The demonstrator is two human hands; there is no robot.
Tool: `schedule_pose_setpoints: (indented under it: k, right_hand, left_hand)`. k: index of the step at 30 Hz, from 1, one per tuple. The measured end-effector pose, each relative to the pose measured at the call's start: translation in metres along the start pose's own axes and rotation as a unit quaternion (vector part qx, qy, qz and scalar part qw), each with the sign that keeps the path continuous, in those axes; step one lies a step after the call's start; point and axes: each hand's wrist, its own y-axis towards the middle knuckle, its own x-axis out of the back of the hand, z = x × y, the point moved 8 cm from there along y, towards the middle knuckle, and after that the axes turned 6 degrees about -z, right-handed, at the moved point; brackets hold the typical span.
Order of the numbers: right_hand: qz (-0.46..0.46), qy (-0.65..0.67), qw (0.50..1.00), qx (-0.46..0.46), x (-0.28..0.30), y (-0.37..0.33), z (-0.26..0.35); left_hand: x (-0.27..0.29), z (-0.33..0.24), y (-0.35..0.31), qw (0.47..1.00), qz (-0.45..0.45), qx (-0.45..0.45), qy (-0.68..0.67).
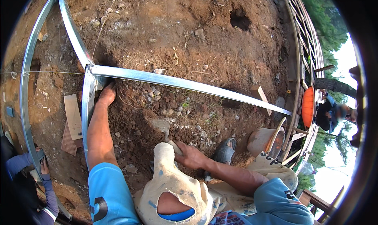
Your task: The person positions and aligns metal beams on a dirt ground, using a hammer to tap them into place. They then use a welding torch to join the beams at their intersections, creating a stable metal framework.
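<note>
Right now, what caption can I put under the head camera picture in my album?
Left hand by a shiny metal frame, right hand gripping a handled tool, over brown, stony dirt.

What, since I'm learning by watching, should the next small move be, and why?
Probably bring the trowel toward the metal frame's corner: the right hand grips its handle, its blade looks covered in greyish material, and the left hand is at that corner, though its fingertips are hidden.

lettering [270,158] on beige cloth [260,166], unclear sleeve print [102,207]
</note>
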Motion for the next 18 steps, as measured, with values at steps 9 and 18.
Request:
schedule_pose_setpoints:
  k: [9,18]
  right_hand:
    - [-0.013,-0.009,1.0,0.014,0.0,0.002,-0.003]
    - [-0.014,-0.007,1.0,0.026,0.006,0.0,-0.005]
  left_hand:
    - [-0.042,0.033,0.019,0.963,-0.061,-0.238,0.107]
    - [0.02,-0.029,-0.011,0.995,0.01,0.093,0.019]
